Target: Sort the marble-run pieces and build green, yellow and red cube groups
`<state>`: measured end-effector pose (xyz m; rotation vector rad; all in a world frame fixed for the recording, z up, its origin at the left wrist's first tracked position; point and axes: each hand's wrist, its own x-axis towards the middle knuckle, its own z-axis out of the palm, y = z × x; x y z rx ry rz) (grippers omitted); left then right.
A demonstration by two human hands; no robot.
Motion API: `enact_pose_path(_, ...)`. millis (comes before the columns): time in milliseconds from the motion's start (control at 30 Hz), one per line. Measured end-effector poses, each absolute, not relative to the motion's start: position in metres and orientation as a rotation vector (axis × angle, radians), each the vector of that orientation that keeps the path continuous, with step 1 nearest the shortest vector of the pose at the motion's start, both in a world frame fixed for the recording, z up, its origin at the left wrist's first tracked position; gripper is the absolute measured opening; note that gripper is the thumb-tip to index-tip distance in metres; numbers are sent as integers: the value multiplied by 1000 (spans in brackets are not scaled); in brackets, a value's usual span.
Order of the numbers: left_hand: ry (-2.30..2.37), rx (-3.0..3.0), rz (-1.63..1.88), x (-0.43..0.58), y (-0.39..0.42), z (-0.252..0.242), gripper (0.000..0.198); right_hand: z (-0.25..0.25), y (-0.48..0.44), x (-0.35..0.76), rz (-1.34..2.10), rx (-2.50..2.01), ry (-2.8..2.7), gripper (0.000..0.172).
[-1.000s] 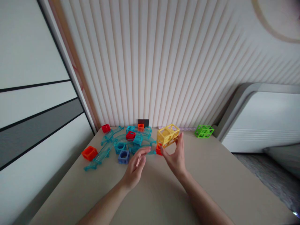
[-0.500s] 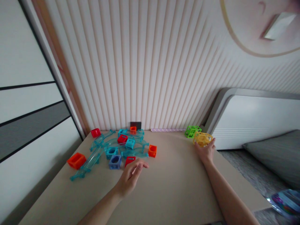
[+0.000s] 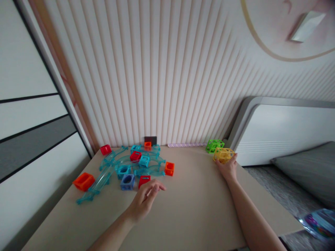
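At the table's right side, my right hand has its fingers around a yellow open-frame block. Just behind it stands a green open-frame block, close to the wall. My left hand hovers over the table with fingers loosely bent and apart, nothing in it. A red block lies just beyond that hand, partly covered by it. Farther left are a blue-violet block with a round hole, a teal block and an orange block.
Clear teal track pieces spread over the table's left half, with another orange block and a red one. A lilac strip runs along the ribbed wall. To the right are a headboard and a clear bag.
The yellow block has shifted slightly left with my right hand on it. My left hand stays in nearly the same place. The view has moved a little.
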<state>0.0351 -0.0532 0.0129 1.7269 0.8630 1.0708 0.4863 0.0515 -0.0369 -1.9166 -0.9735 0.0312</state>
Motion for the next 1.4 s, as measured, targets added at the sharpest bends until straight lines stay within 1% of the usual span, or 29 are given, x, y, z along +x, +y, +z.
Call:
enact_pose_path(233, 850, 1740, 1036, 35, -52, 11, 41, -33, 51, 484, 106, -2064, -1016, 138)
enact_pose_path(633, 860, 1738, 1004, 35, -52, 9, 41, -34, 52, 485, 108, -2125, -1029, 136)
enact_pose_path(1267, 823, 1778, 961, 34, -55, 22, 43, -35, 54, 489, 157, -2114, -1017, 138)
enact_pose_path(1400, 803, 1777, 964, 35, -54, 21, 42, -34, 53, 485, 98, -2084, -1029, 135)
